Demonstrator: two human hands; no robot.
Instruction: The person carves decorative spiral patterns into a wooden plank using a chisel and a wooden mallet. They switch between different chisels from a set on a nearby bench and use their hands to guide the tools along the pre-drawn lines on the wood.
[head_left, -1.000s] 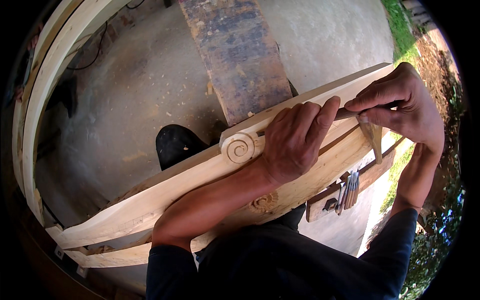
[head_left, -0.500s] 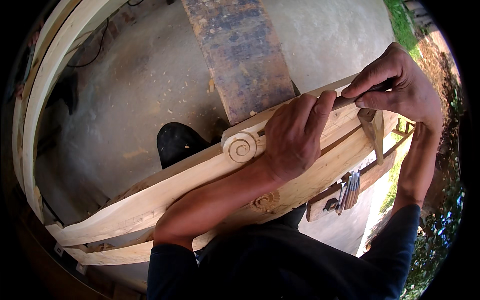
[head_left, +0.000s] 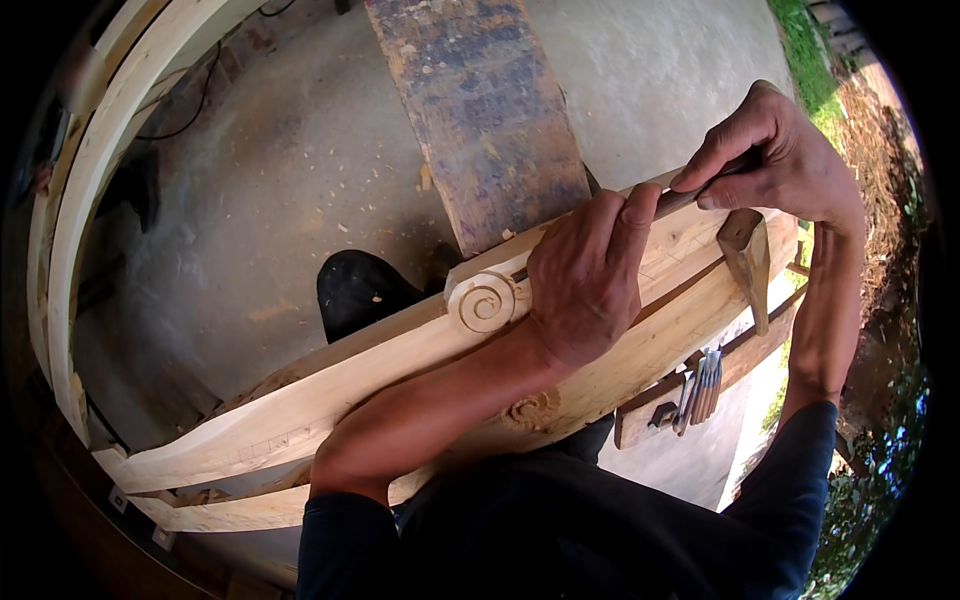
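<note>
My left hand (head_left: 585,275) is closed round the front of a carving chisel (head_left: 677,200), its forearm lying across a pale curved beam (head_left: 390,355). The chisel's tip end shows beside a carved spiral (head_left: 484,302) on that beam. My right hand (head_left: 775,160) grips the dark rear end of the same chisel, thumb and fingers pinched round it. Below the right hand, a wooden mallet (head_left: 745,260) rests across the beams. On the nearer beam, a round carved rosette (head_left: 532,408) is partly covered by my left forearm.
Several slim carving tools (head_left: 704,390) lie bundled on a narrow board (head_left: 750,355) at right. A paint-stained plank (head_left: 480,120) meets the beam's far side. Wood chips dot the concrete floor (head_left: 270,200). More curved timbers (head_left: 75,215) rise at left, where another person's blurred hand (head_left: 82,78) shows.
My right hand has shifted a little left, toward my left hand, with the chisel's rear end. The left hand stays nearly in place by the spiral. The blurred hand at far left has moved.
</note>
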